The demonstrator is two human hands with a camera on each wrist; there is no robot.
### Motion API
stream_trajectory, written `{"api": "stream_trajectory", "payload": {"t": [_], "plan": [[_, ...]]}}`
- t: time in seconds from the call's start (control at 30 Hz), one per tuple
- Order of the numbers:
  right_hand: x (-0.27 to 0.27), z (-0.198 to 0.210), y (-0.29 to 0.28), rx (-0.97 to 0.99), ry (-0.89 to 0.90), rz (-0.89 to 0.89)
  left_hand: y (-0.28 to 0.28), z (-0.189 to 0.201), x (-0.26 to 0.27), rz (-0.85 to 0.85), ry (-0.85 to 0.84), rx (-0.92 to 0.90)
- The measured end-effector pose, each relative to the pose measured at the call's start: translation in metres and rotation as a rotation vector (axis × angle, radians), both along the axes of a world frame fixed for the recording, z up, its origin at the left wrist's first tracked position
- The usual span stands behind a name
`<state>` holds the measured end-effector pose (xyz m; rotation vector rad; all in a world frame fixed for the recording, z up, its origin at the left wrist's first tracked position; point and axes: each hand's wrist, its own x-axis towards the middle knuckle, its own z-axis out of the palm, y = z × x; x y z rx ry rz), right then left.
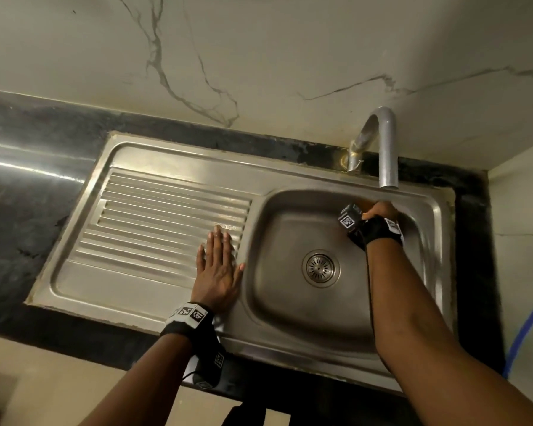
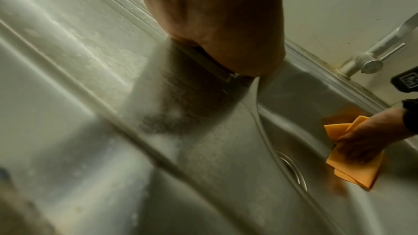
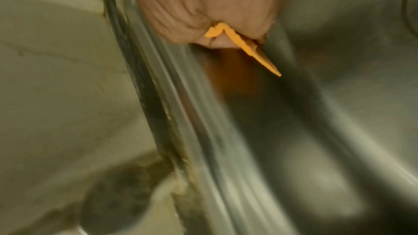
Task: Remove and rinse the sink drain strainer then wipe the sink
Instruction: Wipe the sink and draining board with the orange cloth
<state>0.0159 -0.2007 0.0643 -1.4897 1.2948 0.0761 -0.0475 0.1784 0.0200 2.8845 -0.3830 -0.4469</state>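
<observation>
An orange cloth (image 2: 353, 165) is gripped in the curled right hand (image 1: 379, 212) and pressed on the sink's (image 1: 277, 309) far wall, under the tap (image 1: 382, 142). The left hand (image 1: 217, 272) is laid flat, fingers straight, on the drainboard (image 1: 154, 216). The strainer (image 1: 320, 267) is seated in the drain.

Head view looked steeply down over the sink (image 1: 336, 309) from above. Both wrist views sat close along each palm, low to the steel. Head and left-wrist views shared the faucet (image 2: 371, 60).
</observation>
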Motion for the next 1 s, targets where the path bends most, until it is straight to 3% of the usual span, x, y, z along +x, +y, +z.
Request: {"api": "stream_trajectory", "payload": {"t": [0.1, 0.13, 0.27, 0.47, 0.7, 0.77, 0.8, 0.87, 0.93, 1.0], "plan": [[0.015, -0.017, 0.019, 0.109, -0.045, -0.026, 0.001, -0.002, 0.000, -0.001, -0.023, 0.006], [0.020, -0.026, 0.028, 0.141, 0.025, -0.010, 0.001, 0.000, 0.000, -0.002, -0.007, 0.010], [0.035, -0.042, 0.081, -0.052, 0.211, 0.396, 0.000, -0.002, 0.000, 0.006, 0.017, -0.014], [0.049, -0.029, 0.181, -0.015, 0.119, 1.075, 0.001, -0.003, 0.002, 0.013, 0.029, -0.029], [-0.010, -0.003, 0.203, -0.091, 0.307, 1.533, 0.001, 0.000, 0.008, 0.022, 0.105, -0.068], [-0.036, -0.022, 0.204, -0.113, 0.303, 1.623, -0.001, 0.002, 0.009, 0.026, 0.134, -0.075], [-0.051, -0.022, 0.205, -0.058, 0.413, 1.718, -0.001, 0.005, 0.009, 0.023, 0.151, -0.072], [-0.081, -0.039, 0.199, -0.084, 0.375, 1.879, -0.003, 0.013, 0.000, 0.007, 0.173, -0.059], [-0.103, -0.034, 0.191, 0.032, 0.480, 1.800, -0.009, 0.021, -0.014, 0.013, 0.190, -0.049], [-0.110, -0.016, 0.192, -0.018, 0.399, 1.837, -0.020, 0.025, -0.024, 0.048, 0.214, -0.045]]}}
